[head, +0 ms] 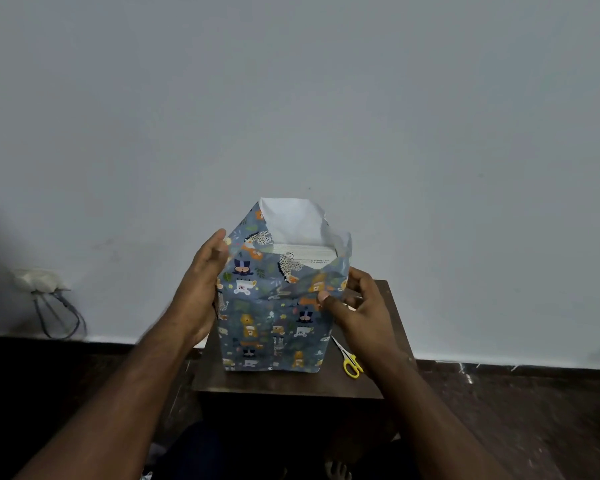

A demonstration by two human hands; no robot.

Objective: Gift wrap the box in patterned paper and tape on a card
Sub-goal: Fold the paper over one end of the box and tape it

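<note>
A box stands upright on a small dark wooden table (284, 384), sleeved in blue paper with an animal pattern (274, 327). The paper's top end stands open, its white inner side (291, 220) showing at the back, and the white box top (305, 252) is visible inside. My left hand (201, 289) presses flat against the left side of the wrapped box. My right hand (357, 306) pinches the paper's front right flap near the top edge, thumb on the patterned side. No card or tape is in view.
Yellow-handled scissors (349, 362) lie on the table just right of the box, under my right wrist. A bare grey wall rises behind. A wall socket with hanging cables (49, 296) sits at the left. The floor around is dark.
</note>
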